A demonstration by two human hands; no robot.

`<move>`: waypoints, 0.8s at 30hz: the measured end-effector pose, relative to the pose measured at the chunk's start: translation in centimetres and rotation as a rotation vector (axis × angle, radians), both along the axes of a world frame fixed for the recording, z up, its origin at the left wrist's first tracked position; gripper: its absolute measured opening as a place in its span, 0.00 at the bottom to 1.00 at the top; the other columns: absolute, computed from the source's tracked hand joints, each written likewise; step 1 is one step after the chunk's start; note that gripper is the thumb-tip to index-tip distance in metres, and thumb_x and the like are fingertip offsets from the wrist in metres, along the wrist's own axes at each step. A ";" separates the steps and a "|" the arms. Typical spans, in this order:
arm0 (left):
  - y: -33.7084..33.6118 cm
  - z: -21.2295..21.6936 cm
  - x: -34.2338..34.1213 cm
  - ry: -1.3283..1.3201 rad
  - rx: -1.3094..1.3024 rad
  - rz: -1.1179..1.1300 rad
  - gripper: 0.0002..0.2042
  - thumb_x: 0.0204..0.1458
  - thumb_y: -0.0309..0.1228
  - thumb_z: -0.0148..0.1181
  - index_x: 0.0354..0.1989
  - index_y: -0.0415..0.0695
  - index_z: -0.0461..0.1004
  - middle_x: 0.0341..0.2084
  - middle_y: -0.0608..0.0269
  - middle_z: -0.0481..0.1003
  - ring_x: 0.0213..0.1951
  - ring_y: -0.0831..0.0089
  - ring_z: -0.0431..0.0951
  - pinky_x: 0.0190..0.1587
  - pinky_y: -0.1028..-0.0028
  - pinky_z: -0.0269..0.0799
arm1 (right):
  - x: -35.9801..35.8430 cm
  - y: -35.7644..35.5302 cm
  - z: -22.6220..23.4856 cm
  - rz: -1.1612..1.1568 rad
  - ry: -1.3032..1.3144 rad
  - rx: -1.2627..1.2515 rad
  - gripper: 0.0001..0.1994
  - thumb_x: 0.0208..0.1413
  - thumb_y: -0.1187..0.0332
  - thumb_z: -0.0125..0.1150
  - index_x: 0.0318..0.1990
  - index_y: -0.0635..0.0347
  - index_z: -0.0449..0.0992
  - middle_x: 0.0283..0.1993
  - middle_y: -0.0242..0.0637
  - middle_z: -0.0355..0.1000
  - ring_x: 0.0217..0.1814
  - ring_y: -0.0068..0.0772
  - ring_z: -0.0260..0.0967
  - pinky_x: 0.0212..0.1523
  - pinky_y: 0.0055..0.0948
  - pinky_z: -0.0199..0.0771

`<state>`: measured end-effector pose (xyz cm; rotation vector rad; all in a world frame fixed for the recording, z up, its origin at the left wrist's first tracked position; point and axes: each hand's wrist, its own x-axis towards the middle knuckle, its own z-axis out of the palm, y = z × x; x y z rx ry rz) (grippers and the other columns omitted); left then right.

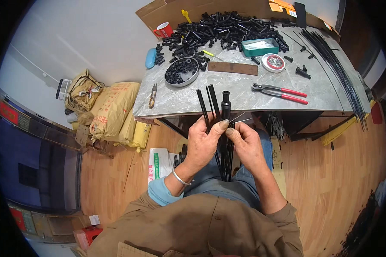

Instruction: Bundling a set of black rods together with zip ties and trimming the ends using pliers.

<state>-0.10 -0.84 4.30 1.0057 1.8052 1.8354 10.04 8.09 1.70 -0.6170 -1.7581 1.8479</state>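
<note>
In front of the table's near edge, above my lap, both hands close in on a bundle of slim black rods point(213, 97). My left hand point(203, 140) wraps round the rods, its thumb pressed toward a black tubular fitting point(226, 103) with a flared top, which stands upright among them. Against the lower part of that fitting, my right hand point(247, 147) is closed in a pinch, thumb beside the left thumb. Thin pale wire-like pieces show by its fingertips; what exactly they pinch is hidden. The rods' lower ends run down between my legs.
On the grey table point(236, 96) lie red-handled pincers point(281, 93), thread snips point(152, 96), a brown bar point(232, 68), a round tin point(182, 72) of small black parts, a teal box point(260, 47) and a heap of black fittings point(221, 32). Long black rods point(334, 64) overhang the right edge.
</note>
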 end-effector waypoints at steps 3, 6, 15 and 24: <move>0.0 0.0 0.5 -0.052 0.066 0.000 0.13 0.56 0.30 0.57 0.45 0.34 0.73 0.35 0.65 0.75 0.38 0.81 0.71 0.43 0.78 0.68 | 0.1 0.1 -0.1 0.022 0.017 -0.059 0.14 0.58 0.61 0.59 0.28 0.64 0.68 0.21 0.24 0.59 0.26 0.15 0.52 0.24 0.22 0.57; -0.2 0.1 0.3 -0.068 0.047 -0.009 0.13 0.57 0.30 0.56 0.47 0.34 0.72 0.37 0.65 0.75 0.39 0.80 0.71 0.45 0.79 0.67 | -0.2 0.9 -1.1 0.093 0.059 -0.148 0.14 0.58 0.61 0.59 0.27 0.62 0.69 0.22 0.22 0.59 0.26 0.14 0.51 0.24 0.21 0.55; -0.2 -0.7 0.0 -0.078 0.074 -0.025 0.15 0.58 0.32 0.55 0.50 0.35 0.71 0.39 0.65 0.75 0.41 0.81 0.71 0.46 0.79 0.67 | -0.4 1.2 -1.3 0.172 0.044 -0.199 0.12 0.58 0.58 0.60 0.29 0.54 0.70 0.26 0.17 0.61 0.26 0.09 0.54 0.25 0.13 0.55; 0.3 -0.9 -0.1 -0.176 0.104 -0.052 0.16 0.57 0.33 0.58 0.50 0.36 0.72 0.39 0.67 0.75 0.40 0.82 0.72 0.46 0.79 0.67 | -0.7 1.3 -1.9 0.106 0.039 -0.229 0.15 0.55 0.59 0.63 0.26 0.58 0.69 0.22 0.20 0.61 0.23 0.12 0.52 0.23 0.18 0.54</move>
